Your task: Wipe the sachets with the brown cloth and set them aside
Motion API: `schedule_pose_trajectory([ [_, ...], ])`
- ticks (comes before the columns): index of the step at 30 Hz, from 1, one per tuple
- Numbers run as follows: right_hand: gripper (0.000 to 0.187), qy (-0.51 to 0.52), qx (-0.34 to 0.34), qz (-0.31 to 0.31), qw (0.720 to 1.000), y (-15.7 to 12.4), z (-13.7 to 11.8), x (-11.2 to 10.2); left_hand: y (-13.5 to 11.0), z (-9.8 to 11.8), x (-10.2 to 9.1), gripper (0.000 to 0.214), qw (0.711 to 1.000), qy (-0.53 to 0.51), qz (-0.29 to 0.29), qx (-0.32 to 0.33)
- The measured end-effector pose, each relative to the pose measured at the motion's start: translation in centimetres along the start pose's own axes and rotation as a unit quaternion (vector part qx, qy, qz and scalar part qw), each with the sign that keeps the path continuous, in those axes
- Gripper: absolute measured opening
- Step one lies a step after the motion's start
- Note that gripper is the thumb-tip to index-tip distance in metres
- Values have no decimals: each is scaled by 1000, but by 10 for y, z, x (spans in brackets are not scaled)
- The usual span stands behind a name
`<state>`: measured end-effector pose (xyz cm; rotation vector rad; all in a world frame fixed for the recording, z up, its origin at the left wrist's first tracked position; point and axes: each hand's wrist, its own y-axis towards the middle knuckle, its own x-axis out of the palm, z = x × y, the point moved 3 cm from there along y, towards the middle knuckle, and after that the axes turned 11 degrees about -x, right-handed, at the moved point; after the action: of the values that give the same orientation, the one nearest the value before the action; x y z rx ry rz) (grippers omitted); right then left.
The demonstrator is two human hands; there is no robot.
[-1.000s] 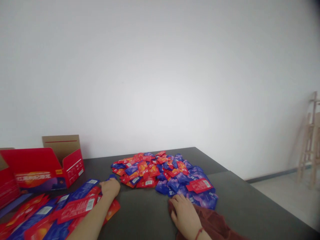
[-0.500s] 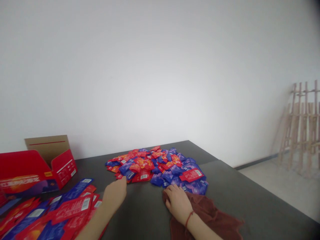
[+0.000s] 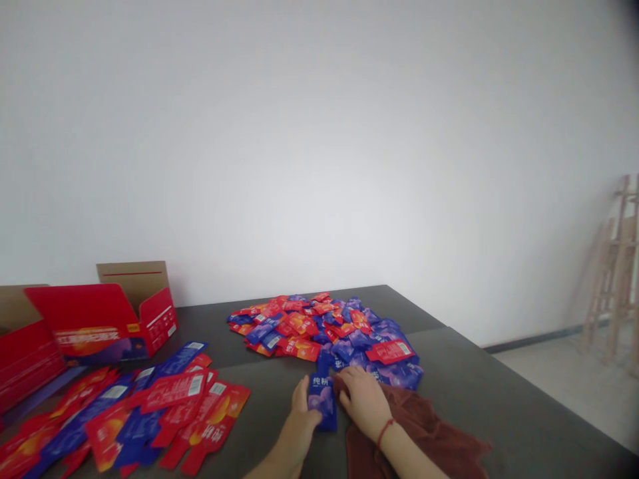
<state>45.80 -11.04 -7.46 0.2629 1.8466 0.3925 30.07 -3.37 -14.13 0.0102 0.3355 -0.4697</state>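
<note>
My left hand [image 3: 295, 426] is closed on a blue pouch [image 3: 323, 401] with white lettering, its thumb across the front. The pouch is upright at the near edge of a heap of small filled red and blue pouches [image 3: 302, 324]. Just right of it, my right hand [image 3: 366, 399], with a red cord on the wrist, has curled fingers on a brown cloth [image 3: 424, 426]. Part of that cloth is bunched under the hand and forearm. Flatter red and blue pouches [image 3: 172, 389] lie spread to the left of my left hand.
A red printed carton [image 3: 94, 319] with raised cardboard flaps stands at the back left, and another red carton [image 3: 27, 362] is beside it at the left edge. The dark table [image 3: 479, 406] meets a white wall. Wooden racks [image 3: 619, 279] stand on the floor at right.
My left hand has moved right from the heap's left side and now grips a blue pouch. My right hand stays on the cloth. The camera view has turned slightly left.
</note>
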Motion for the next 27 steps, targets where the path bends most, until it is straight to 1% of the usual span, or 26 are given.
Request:
schedule_pose_trajectory([
  [2,31,7,16,11,1000,1,2,0,-4,0,-6,79,996,70,15,60],
  [3,32,13,15,16,1000,2,1,0,-4,2,-9,75,990,103,18,97],
  [5,31,30,-18,7,999,2,-4,-1,1,8,-14,63,969,167,-8,182],
  [7,26,46,-78,-26,996,1,-11,0,11,16,-17,56,942,224,-52,245],
  [9,20,59,-134,-71,987,0,-17,0,22,24,-17,58,916,276,-105,270],
  [11,20,68,-163,-101,979,-2,-19,-1,29,35,-17,65,892,329,-158,268],
  [13,24,58,-152,-106,981,-2,-16,-2,27,45,-18,71,869,371,-187,267],
  [14,25,44,-130,-96,986,-2,-13,-3,23,50,-18,71,862,387,-188,269],
  [15,26,26,-98,-82,991,-2,-8,-5,17,54,-18,70,857,398,-181,272],
  [17,26,-10,-35,-55,998,-1,3,-10,2,59,-16,65,856,412,-147,275],
  [20,27,-37,13,-34,999,0,15,-19,-18,60,-9,54,863,436,-59,249],
  [22,31,-35,21,-11,999,-1,16,-26,-26,60,-4,41,858,459,-8,230],
  [23,34,-28,21,0,999,-2,14,-27,-28,60,-1,33,854,469,6,226],
  [25,35,-2,11,4,1000,-6,5,-26,-29,62,3,23,846,476,12,238],
  [27,29,10,-7,-26,1000,-10,-8,-19,-27,62,2,24,848,462,7,261],
])
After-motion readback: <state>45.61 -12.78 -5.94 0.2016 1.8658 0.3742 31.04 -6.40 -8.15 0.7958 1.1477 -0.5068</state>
